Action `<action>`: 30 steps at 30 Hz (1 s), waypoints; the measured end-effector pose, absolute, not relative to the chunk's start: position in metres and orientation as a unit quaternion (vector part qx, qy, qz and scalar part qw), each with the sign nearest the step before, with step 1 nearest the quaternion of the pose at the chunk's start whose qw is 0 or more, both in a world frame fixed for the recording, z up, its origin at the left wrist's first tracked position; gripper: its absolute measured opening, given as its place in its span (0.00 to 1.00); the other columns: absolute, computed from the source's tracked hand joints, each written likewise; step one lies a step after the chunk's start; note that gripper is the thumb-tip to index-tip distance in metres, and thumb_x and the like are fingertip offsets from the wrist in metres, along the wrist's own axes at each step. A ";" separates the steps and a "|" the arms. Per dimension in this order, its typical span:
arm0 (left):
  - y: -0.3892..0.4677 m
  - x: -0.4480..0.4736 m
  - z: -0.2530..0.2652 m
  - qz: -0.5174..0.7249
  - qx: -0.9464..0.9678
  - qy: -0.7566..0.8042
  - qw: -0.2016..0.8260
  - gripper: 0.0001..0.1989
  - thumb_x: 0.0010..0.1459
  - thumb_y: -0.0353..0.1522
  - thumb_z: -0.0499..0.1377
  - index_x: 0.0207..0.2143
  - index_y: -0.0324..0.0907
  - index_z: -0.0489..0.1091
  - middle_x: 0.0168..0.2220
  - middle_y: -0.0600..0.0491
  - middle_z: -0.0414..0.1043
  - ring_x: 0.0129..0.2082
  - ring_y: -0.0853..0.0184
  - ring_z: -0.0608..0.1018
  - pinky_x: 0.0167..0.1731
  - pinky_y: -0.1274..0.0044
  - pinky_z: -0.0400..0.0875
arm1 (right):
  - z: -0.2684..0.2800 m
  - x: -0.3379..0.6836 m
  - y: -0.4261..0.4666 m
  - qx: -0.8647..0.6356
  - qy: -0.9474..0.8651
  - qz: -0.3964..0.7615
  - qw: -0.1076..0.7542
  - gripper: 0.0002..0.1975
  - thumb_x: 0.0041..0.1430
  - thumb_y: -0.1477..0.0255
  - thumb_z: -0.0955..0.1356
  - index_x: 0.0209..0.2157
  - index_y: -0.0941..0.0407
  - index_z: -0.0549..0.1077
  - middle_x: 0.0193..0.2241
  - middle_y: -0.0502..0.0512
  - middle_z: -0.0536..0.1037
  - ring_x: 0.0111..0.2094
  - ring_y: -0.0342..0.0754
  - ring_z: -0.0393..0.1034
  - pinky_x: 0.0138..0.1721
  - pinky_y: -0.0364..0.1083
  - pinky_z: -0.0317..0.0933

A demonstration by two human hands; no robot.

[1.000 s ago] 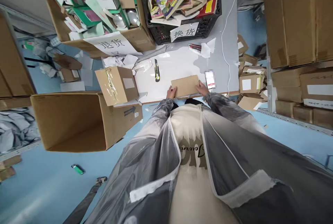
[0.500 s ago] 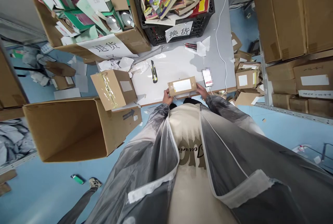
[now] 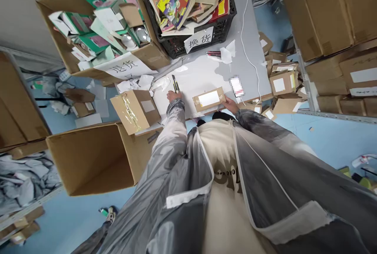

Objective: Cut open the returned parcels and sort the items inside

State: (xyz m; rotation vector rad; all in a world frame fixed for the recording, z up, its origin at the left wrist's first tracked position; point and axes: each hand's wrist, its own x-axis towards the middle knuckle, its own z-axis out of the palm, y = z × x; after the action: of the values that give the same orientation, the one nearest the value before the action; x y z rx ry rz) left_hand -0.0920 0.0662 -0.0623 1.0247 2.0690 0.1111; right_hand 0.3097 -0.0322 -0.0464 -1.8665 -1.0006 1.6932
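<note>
My left hand [image 3: 174, 96] is closed over the lower end of a black and yellow utility knife [image 3: 176, 83], whose upper part points away from me on the white tabletop. The hand hides the rest of the knife. With my right hand [image 3: 231, 105] I grip the right end of a small cardboard box [image 3: 203, 106]. A white label [image 3: 208, 98] is on the box's upper face. The box lies near the table's front edge.
Behind stand a carton of green boxes [image 3: 141, 55] and a black crate [image 3: 173, 48] of books. A taped box [image 3: 125, 114] is at left, above a large open carton [image 3: 129, 155]. A phone [image 3: 236, 86] and white cable [image 3: 250, 65] lie right. Another person's shoe [image 3: 111, 214] shows lower left.
My left hand has let go of the small box's left end and moved left and forward onto the utility knife. My right hand still holds the box, now slightly tilted.
</note>
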 end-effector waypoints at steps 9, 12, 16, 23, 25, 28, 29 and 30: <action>0.075 -0.113 -0.075 -0.006 0.419 0.807 0.417 0.38 0.61 0.39 0.77 0.69 0.38 0.73 0.58 0.31 0.84 0.62 0.38 0.87 0.60 0.55 0.86 | -0.037 0.297 -0.032 -0.657 -0.372 0.612 0.236 0.51 0.66 0.43 0.80 0.84 0.51 0.78 0.77 0.52 0.84 0.82 0.67 0.74 0.88 0.62 0.63; 0.060 -0.101 -0.060 0.067 0.410 0.790 0.451 0.28 0.67 0.41 0.70 0.67 0.45 0.75 0.45 0.45 0.82 0.46 0.51 0.89 0.45 0.65 0.88 | -0.031 0.295 -0.030 -0.645 -0.373 0.618 0.250 0.52 0.65 0.40 0.82 0.83 0.49 0.80 0.74 0.53 0.87 0.84 0.69 0.72 0.89 0.63 0.62; 0.026 -0.060 -0.022 0.137 0.496 0.709 0.483 0.19 0.78 0.45 0.59 0.63 0.49 0.78 0.40 0.51 0.81 0.37 0.60 0.84 0.38 0.72 0.82 | -0.025 0.292 -0.027 -0.656 -0.332 0.625 0.262 0.49 0.62 0.47 0.87 0.79 0.54 0.84 0.71 0.59 0.89 0.82 0.74 0.73 0.88 0.66 0.64; 0.019 0.016 0.006 -0.044 0.680 0.599 0.420 0.17 0.83 0.47 0.65 0.57 0.44 0.85 0.47 0.39 0.90 0.59 0.41 0.90 0.62 0.64 0.78 | -0.019 0.289 -0.020 -0.671 -0.320 0.622 0.247 0.44 0.62 0.54 0.88 0.76 0.53 0.87 0.69 0.54 0.90 0.81 0.74 0.75 0.88 0.67 0.63; 0.025 0.021 0.008 -0.095 0.709 0.575 0.396 0.19 0.83 0.47 0.65 0.61 0.44 0.85 0.50 0.36 0.91 0.61 0.39 0.89 0.64 0.63 0.76 | -0.019 0.288 -0.020 -0.674 -0.324 0.617 0.243 0.42 0.63 0.55 0.88 0.75 0.54 0.87 0.69 0.53 0.90 0.80 0.72 0.76 0.88 0.66 0.62; 0.027 0.020 0.011 -0.135 0.739 0.545 0.372 0.23 0.84 0.49 0.63 0.67 0.44 0.83 0.51 0.35 0.91 0.61 0.39 0.89 0.63 0.63 0.76 | -0.023 0.287 -0.021 -0.667 -0.344 0.612 0.248 0.38 0.67 0.56 0.86 0.73 0.56 0.88 0.71 0.55 0.89 0.79 0.68 0.77 0.87 0.62 0.63; 0.026 0.020 0.012 -0.142 0.743 0.545 0.362 0.24 0.85 0.50 0.62 0.68 0.44 0.82 0.51 0.34 0.91 0.60 0.39 0.89 0.63 0.63 0.75 | -0.024 0.286 -0.022 -0.667 -0.349 0.609 0.251 0.37 0.68 0.56 0.85 0.73 0.57 0.87 0.71 0.56 0.89 0.78 0.67 0.78 0.87 0.60 0.64; 0.023 0.020 0.013 -0.148 0.745 0.546 0.353 0.25 0.85 0.50 0.61 0.69 0.43 0.81 0.52 0.33 0.90 0.60 0.40 0.89 0.62 0.63 0.76 | -0.026 0.286 -0.022 -0.668 -0.351 0.606 0.253 0.37 0.69 0.57 0.84 0.73 0.57 0.87 0.71 0.57 0.89 0.78 0.66 0.79 0.87 0.59 0.64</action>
State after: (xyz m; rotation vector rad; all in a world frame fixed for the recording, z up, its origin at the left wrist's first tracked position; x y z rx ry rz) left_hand 0.0196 0.0231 0.0125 1.9274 1.4130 -0.3817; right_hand 0.2859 -0.0220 -0.0263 -1.8166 -0.9536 1.6468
